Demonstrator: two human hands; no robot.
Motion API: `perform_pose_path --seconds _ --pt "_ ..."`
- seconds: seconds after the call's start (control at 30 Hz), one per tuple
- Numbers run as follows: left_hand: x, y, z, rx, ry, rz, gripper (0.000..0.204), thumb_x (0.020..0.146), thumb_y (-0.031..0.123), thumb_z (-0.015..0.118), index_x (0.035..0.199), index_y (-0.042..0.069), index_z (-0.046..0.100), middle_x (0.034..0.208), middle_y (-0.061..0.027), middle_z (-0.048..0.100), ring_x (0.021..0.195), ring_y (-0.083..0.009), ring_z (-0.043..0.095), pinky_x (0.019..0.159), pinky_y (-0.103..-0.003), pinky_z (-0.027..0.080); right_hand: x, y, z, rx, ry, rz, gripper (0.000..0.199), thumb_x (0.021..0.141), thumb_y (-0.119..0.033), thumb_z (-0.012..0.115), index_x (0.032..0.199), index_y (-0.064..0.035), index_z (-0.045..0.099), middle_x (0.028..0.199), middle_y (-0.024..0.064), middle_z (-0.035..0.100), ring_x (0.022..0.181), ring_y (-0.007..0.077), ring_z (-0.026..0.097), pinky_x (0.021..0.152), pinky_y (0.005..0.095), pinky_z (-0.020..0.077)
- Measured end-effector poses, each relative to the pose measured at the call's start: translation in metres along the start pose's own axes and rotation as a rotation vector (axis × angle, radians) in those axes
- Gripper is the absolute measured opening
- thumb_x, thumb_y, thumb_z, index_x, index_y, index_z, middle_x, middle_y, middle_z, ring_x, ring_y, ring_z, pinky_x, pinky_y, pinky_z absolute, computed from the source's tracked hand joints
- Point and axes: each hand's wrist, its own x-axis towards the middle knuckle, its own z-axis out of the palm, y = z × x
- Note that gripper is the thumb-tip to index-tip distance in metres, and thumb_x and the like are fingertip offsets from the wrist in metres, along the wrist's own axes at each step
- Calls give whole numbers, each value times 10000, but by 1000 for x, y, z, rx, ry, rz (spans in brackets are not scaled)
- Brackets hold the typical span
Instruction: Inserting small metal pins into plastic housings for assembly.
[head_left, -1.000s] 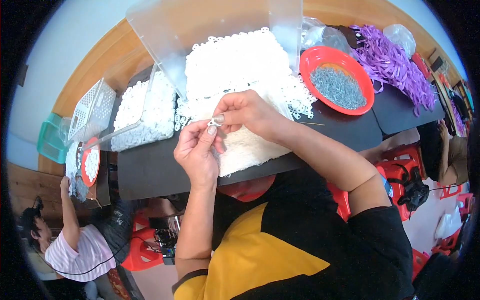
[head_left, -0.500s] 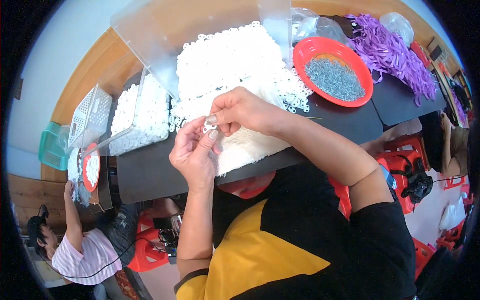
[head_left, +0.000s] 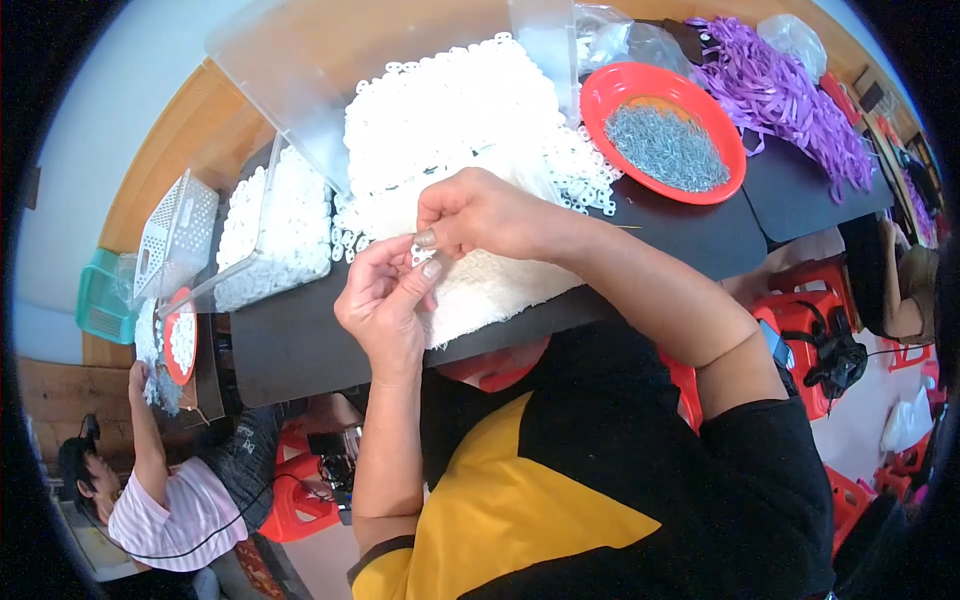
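Note:
A small white plastic piece with holes is pinched between the fingertips of both hands. My left hand grips its lower left side with thumb and fingers. From above right, my right hand closes thumb and forefinger on its upper edge; whether a second small part is in that pinch I cannot tell. Below the hands lies a cream towel-like cloth at the table's near edge. Just beyond is a large heap of similar white pieces, spilling from a clear plastic bin tipped toward me.
A red bowl of small metal parts stands right of the heap, with purple ribbons farther right. Another clear bin holds white pieces at left. A co-worker sits far left, near a white basket.
The view has shifted slightly, so the table items sit a little higher and farther left. Both hands keep their pinch on the white piece, with barely any movement.

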Motion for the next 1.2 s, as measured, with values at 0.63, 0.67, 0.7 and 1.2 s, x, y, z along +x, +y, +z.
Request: perform_pose_path --seconds 0.63,0.67,0.7,1.2 --pt "-2 3 7 25 12 -9 290 777 -95 705 1049 -60 610 789 -75 620 585 -89 555 485 -191 448 -3 0 -4 159 -54 54 142 827 -128 626 821 13 637 618 16 548 560 94 509 541 231 390" --pt "-2 2 5 37 1 1 289 777 -88 709 1048 -61 610 791 -73 619 585 -87 553 488 -192 451 -3 -2 -4 159 -54 54 142 827 -128 626 821 13 637 618 16 548 560 94 509 541 231 390" --pt "-2 1 4 48 -9 12 288 778 -81 713 1047 -63 610 793 -72 619 585 -85 551 492 -192 454 -4 -4 -4 161 -52 74 144 827 -139 633 809 4 641 617 13 551 561 92 513 539 226 382" --pt "-6 -1 -4 65 -38 50 269 750 -111 719 994 -59 620 802 -69 627 603 -70 542 490 -178 422 -5 1 4 164 -39 96 134 799 -127 665 765 -1 638 633 11 570 552 84 509 531 218 373"
